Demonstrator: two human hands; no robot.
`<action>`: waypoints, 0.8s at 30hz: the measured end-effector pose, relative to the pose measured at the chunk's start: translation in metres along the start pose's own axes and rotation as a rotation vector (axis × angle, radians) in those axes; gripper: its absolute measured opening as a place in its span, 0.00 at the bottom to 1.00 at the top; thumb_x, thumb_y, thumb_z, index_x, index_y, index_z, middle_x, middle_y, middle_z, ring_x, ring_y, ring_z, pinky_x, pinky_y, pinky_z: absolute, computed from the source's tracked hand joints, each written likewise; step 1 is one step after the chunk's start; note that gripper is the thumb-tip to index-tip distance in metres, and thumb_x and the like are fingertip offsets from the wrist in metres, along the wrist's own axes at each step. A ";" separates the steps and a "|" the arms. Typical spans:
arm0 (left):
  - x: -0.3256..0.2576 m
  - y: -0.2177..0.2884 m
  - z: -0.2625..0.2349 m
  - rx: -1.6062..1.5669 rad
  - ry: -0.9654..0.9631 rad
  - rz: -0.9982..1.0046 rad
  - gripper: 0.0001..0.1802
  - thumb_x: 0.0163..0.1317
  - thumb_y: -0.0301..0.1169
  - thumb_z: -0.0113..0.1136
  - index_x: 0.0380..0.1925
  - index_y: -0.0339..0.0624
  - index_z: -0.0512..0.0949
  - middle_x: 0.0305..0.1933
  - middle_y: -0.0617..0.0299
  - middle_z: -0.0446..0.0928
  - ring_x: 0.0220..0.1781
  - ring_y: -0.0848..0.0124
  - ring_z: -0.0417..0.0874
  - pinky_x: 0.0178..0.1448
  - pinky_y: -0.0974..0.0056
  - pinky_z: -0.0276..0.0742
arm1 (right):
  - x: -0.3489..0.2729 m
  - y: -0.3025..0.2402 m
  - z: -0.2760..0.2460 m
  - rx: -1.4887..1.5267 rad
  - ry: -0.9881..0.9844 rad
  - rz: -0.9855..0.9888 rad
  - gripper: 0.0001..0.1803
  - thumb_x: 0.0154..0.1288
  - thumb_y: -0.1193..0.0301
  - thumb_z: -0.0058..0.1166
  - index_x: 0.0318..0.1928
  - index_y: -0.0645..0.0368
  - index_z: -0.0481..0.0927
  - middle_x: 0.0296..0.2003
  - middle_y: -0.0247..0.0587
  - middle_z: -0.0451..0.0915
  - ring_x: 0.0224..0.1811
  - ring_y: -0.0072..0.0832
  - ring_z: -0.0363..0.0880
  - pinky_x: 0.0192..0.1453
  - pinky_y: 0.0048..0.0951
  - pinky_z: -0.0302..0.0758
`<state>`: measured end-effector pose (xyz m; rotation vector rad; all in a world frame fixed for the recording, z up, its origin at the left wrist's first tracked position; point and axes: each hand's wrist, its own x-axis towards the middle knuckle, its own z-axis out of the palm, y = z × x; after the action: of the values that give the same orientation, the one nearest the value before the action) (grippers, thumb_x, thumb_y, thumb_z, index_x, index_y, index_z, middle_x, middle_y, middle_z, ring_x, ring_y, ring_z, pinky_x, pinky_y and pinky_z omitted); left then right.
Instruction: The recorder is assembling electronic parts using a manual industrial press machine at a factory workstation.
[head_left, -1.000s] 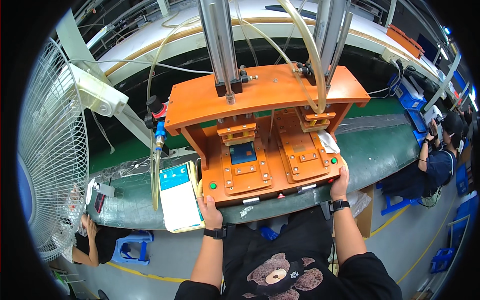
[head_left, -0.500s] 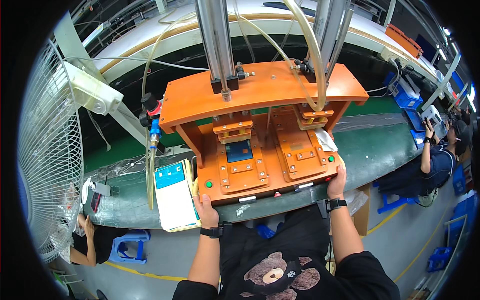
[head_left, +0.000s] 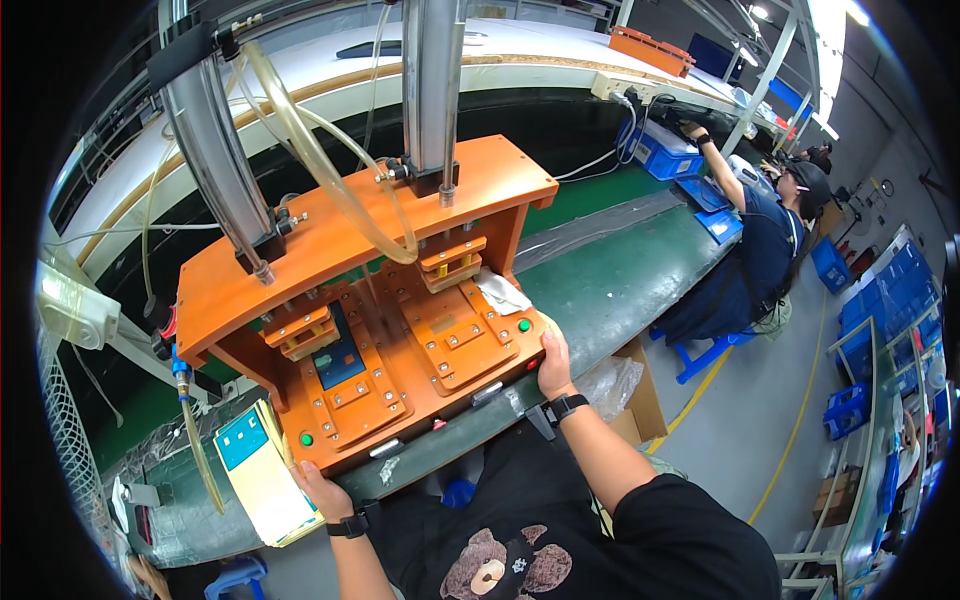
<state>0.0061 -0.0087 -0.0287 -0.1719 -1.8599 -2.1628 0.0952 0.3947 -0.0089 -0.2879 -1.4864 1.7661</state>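
An orange two-station press (head_left: 370, 270) with upright metal cylinders stands in front of me on the green bench. My left hand (head_left: 322, 492) lies against the left front corner of its base, below a green button (head_left: 306, 440). Against the right front corner rests my right hand (head_left: 555, 368), close to another green button (head_left: 524, 326). Both hands have their fingers stretched along the base's sides, the tips partly hidden; neither holds a loose object. A dark blue flat panel (head_left: 338, 362) lies in the left fixture, partly under the raised pressing block. The right fixture (head_left: 447, 338) shows bare orange plates.
Beside my left hand lies a stack of pale sheets (head_left: 275, 495) with a blue piece (head_left: 242, 440) on top. A white cloth (head_left: 503, 293) sits by the right fixture. Clear hoses (head_left: 330, 170) loop over the press. A co-worker (head_left: 775, 220) sits at right near blue bins (head_left: 665, 155).
My view has swung to the right, so the press appears further left and tilted. Both hands stay at its corners. The co-worker's arm now reaches toward the blue bins.
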 end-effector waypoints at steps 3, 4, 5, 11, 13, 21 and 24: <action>-0.001 0.000 -0.003 0.036 -0.024 0.006 0.26 0.75 0.43 0.40 0.61 0.32 0.64 0.57 0.51 0.71 0.58 0.65 0.72 0.64 0.63 0.64 | -0.002 -0.001 0.002 0.026 0.014 0.027 0.27 0.72 0.61 0.38 0.61 0.71 0.68 0.56 0.45 0.75 0.60 0.30 0.71 0.67 0.29 0.63; -0.002 0.004 0.000 0.033 -0.030 0.005 0.26 0.75 0.43 0.40 0.61 0.32 0.64 0.57 0.51 0.71 0.58 0.65 0.72 0.64 0.63 0.64 | -0.002 0.000 0.001 0.031 0.024 0.030 0.27 0.72 0.61 0.39 0.60 0.71 0.68 0.57 0.45 0.75 0.61 0.29 0.71 0.67 0.29 0.63; -0.003 0.011 0.003 0.024 -0.029 -0.016 0.26 0.74 0.43 0.40 0.61 0.32 0.64 0.58 0.51 0.70 0.59 0.65 0.71 0.65 0.63 0.64 | -0.002 0.003 -0.002 0.028 0.029 0.027 0.27 0.72 0.61 0.39 0.60 0.71 0.68 0.57 0.45 0.75 0.61 0.29 0.71 0.67 0.29 0.63; -0.003 0.017 0.006 0.062 -0.026 0.009 0.27 0.75 0.43 0.40 0.62 0.31 0.63 0.59 0.51 0.70 0.60 0.65 0.70 0.66 0.63 0.62 | -0.002 0.003 -0.002 0.065 0.005 0.003 0.24 0.74 0.63 0.42 0.60 0.70 0.69 0.54 0.41 0.76 0.56 0.25 0.72 0.63 0.25 0.66; -0.002 0.011 0.004 0.080 -0.025 0.032 0.27 0.75 0.43 0.40 0.62 0.31 0.63 0.59 0.51 0.70 0.60 0.65 0.70 0.66 0.63 0.62 | -0.001 0.004 -0.001 0.073 0.005 0.006 0.24 0.74 0.63 0.42 0.60 0.70 0.69 0.53 0.41 0.76 0.56 0.24 0.73 0.63 0.25 0.66; -0.002 0.010 0.004 0.071 0.000 0.007 0.24 0.76 0.41 0.39 0.60 0.31 0.65 0.57 0.51 0.71 0.56 0.66 0.72 0.64 0.62 0.64 | -0.001 -0.002 0.001 0.068 0.012 0.003 0.24 0.74 0.63 0.42 0.60 0.70 0.69 0.53 0.41 0.77 0.55 0.24 0.73 0.63 0.25 0.66; -0.001 0.004 -0.002 0.039 -0.027 0.006 0.24 0.76 0.41 0.40 0.59 0.32 0.66 0.57 0.52 0.71 0.56 0.66 0.72 0.64 0.63 0.64 | -0.001 -0.001 0.001 0.078 0.032 0.008 0.24 0.74 0.63 0.41 0.60 0.69 0.69 0.53 0.40 0.77 0.56 0.24 0.73 0.63 0.25 0.66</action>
<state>0.0083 -0.0115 -0.0251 -0.1987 -1.9129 -2.1285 0.0960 0.3930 -0.0084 -0.2815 -1.3924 1.8128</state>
